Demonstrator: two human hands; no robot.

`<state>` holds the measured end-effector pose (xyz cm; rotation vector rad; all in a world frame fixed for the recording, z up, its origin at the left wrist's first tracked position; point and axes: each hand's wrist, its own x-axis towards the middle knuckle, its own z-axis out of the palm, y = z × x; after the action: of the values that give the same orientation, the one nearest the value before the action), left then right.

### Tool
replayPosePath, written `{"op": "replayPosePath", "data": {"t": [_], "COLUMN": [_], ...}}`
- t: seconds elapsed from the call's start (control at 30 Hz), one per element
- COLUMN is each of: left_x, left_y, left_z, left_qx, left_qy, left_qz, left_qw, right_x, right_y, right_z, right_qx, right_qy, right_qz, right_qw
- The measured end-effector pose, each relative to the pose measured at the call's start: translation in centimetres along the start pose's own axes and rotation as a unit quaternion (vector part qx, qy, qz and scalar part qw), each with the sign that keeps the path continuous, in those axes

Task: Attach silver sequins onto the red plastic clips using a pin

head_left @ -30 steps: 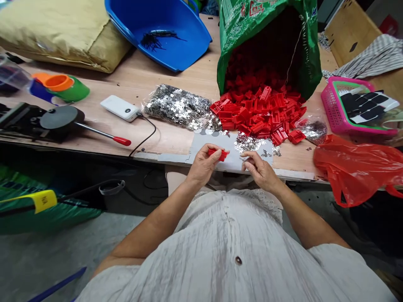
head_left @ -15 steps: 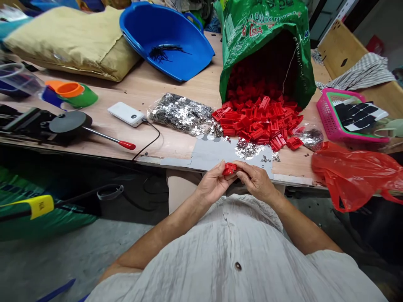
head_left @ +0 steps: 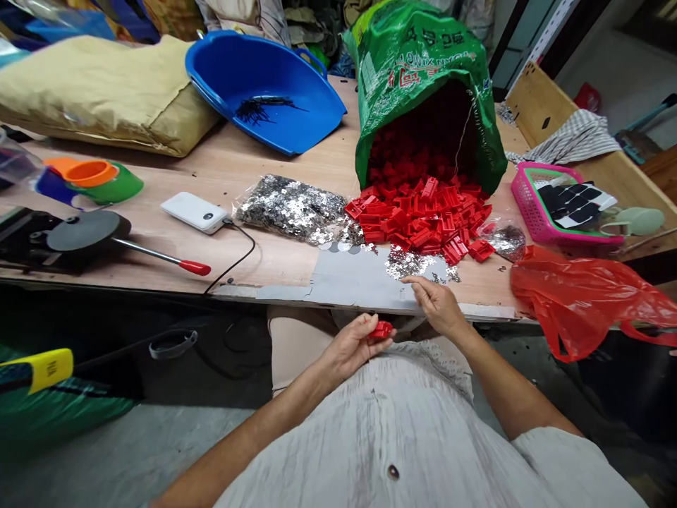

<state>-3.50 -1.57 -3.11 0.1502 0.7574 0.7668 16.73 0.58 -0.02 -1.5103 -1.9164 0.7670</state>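
Observation:
My left hand (head_left: 352,346) is closed around a small red plastic piece (head_left: 381,329), held low in front of my shirt near the table's front edge. The fingers partly cover the piece. My right hand (head_left: 438,307) is apart from it, over the table edge, with its index finger stretched out and nothing visible in it. Its fingertips are at the near side of a small pile of shiny metal pieces (head_left: 410,262) on a grey sheet (head_left: 343,279). Behind them, a heap of red plastic pieces (head_left: 423,215) spills from a green woven sack (head_left: 423,77).
A clear bag of metal pieces (head_left: 293,204) lies left of the heap, beside a white power bank (head_left: 194,212) with a cable. Further left is a lever tool (head_left: 87,231). A blue scoop (head_left: 264,85) stands behind; a pink basket (head_left: 539,212) and red plastic bag (head_left: 587,289) are right.
My right hand has left the red plastic piece and moved towards the metal pile. My left hand keeps the piece, now lower and nearer my body. The whole view has shifted slightly.

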Motion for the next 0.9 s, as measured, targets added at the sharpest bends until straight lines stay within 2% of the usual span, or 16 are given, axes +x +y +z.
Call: {"op": "replayPosePath", "data": {"t": [0.07, 0.1, 0.13, 0.3, 0.4, 0.53, 0.73, 0.9], "left_x": [1.2, 2.0, 2.9, 6.9, 7.5, 6.5, 4.1, 2.3], "left_y": [-0.6, -0.9, -1.1, -1.6, -1.7, -1.6, -0.7, -0.2], "left_z": [-1.9, -2.8, -3.6, -5.6, -5.7, -5.5, -4.4, -3.1], "left_qx": [0.014, 0.017, 0.022, 0.04, 0.06, 0.088, 0.142, 0.237], "left_qy": [0.084, 0.153, 0.18, 0.224, 0.221, 0.2, 0.124, 0.058], "left_qz": [-0.038, -0.043, -0.041, -0.002, 0.014, 0.022, -0.006, -0.03], "left_qw": [0.996, 0.987, 0.983, 0.974, 0.973, 0.976, 0.982, 0.969], "right_x": [0.8, 1.3, 1.9, 5.4, 7.4, 9.4, 10.6, 10.4], "right_y": [1.2, 1.8, 2.4, 4.3, 4.7, 5.1, 4.9, 5.4], "right_z": [-1.0, -1.5, -1.9, -3.0, -3.1, -3.2, -4.0, -5.0], "right_qx": [-0.066, -0.102, -0.138, -0.266, -0.304, -0.32, -0.313, -0.267], "right_qy": [0.037, 0.056, 0.074, 0.141, 0.141, 0.11, 0.062, 0.076], "right_qz": [0.033, 0.042, 0.047, 0.029, 0.012, 0.0, 0.004, -0.012], "right_qw": [0.997, 0.992, 0.987, 0.953, 0.942, 0.941, 0.948, 0.961]}}
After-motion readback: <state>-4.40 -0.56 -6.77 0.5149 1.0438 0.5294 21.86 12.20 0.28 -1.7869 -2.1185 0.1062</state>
